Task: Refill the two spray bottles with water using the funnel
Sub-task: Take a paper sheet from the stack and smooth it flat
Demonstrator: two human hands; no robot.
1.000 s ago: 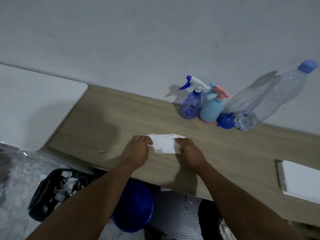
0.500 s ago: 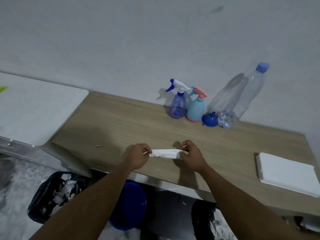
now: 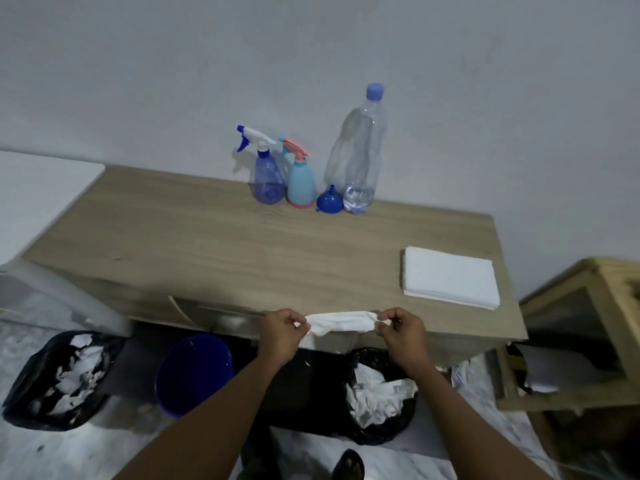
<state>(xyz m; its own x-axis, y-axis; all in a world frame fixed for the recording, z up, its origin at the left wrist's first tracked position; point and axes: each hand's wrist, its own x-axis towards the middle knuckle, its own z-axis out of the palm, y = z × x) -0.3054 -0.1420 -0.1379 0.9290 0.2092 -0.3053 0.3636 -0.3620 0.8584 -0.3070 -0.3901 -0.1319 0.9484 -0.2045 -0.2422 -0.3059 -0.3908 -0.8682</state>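
Note:
Two spray bottles stand at the back of the wooden table (image 3: 207, 244) against the wall: a clear blue one (image 3: 267, 181) with a white-and-blue trigger and a light blue one (image 3: 302, 183) with a pink trigger. A small blue funnel (image 3: 329, 201) sits upside down beside them. To its right stands a tall clear water bottle (image 3: 360, 157) with a blue cap and a little water at the bottom. My left hand (image 3: 282, 332) and my right hand (image 3: 401, 332) pinch the two ends of a crumpled white tissue (image 3: 339, 323), stretched between them just off the table's front edge.
A stack of white tissues (image 3: 450, 277) lies at the table's right. Below the table are a blue bucket (image 3: 194, 372) and two black bags (image 3: 59, 375) (image 3: 381, 393) holding used tissue. A wooden frame (image 3: 588, 323) stands at the right.
Both hands lifted the tissue off the tabletop and drew it back past the front edge. My head pulled back, so the table now looks farther away.

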